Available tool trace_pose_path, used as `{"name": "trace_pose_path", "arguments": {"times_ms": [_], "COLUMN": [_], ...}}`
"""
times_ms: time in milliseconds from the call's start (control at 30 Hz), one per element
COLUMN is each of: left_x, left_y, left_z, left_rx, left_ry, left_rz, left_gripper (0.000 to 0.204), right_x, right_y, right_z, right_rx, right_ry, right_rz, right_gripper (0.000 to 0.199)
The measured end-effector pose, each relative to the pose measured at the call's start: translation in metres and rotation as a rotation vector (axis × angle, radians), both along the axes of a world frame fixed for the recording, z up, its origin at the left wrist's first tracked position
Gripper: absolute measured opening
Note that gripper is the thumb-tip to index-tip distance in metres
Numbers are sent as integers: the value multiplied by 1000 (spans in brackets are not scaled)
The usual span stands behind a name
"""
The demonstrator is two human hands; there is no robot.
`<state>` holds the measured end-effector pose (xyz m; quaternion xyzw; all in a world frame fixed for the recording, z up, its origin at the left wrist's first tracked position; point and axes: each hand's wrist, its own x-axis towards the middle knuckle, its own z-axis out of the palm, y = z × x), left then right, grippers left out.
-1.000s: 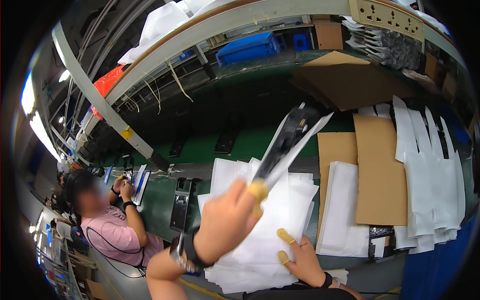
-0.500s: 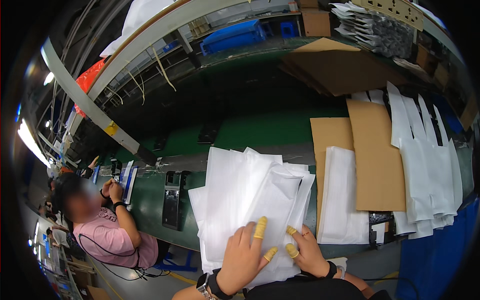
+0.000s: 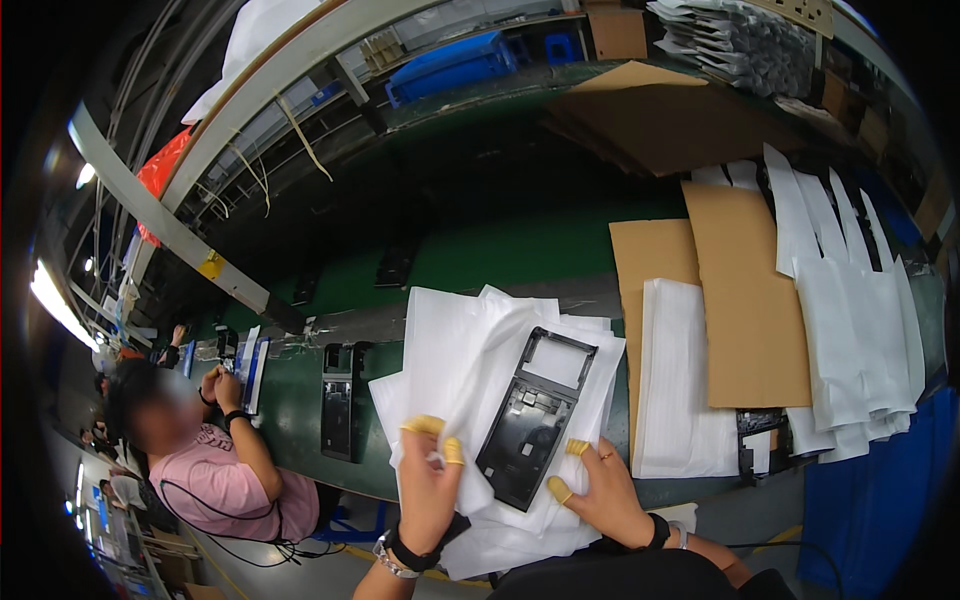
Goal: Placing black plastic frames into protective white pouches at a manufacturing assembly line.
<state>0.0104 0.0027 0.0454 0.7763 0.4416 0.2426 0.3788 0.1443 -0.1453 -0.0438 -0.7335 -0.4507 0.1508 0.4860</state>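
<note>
A black plastic frame [image 3: 527, 420] with a rectangular opening at its far end lies tilted on a stack of white foam sheets [image 3: 425, 330]. To its left, my left hand [image 3: 430, 490] is closed on the edge of a white foam sheet [image 3: 476, 400], which is folded back from the frame. My right hand [image 3: 610, 500] rests at the right edge of the stack, beside the frame's near end, thumb and forefinger apart. Yellow finger cots cover some fingertips on both hands.
Another black frame [image 3: 341, 405] lies on the green bench [image 3: 380, 365] to the left. Cardboard sheets [image 3: 745, 300], stacked white foam sleeves [image 3: 675, 400] and hanging white sleeves [image 3: 850, 350] are at right. A person in pink [image 3: 215, 465] works at far left.
My left hand has moved left and drawn the top foam sheet back, uncovering the black frame. My right hand has stayed near the stack's right edge. The view has shifted slightly.
</note>
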Motion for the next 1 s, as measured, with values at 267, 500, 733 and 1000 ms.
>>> {"name": "trace_pose_path", "arguments": {"times_ms": [267,500,733,1000], "left_x": [-3,15,3,-15], "left_y": [-14,4,27,38], "left_z": [21,9,-9,-26], "left_rx": [744,314,-479,-527], "left_ry": [506,470,38,-243], "left_rz": [-571,-409,-545,-155], "left_gripper": [28,41,36,39], "right_x": [-4,-2,-3,-7], "right_y": [1,1,1,6], "right_z": [6,1,10,15], "right_rx": [66,20,34,-43], "right_ry": [60,-2,38,-48], "right_rz": [-92,-22,-7,-34], "right_gripper": [60,49,43,52]}}
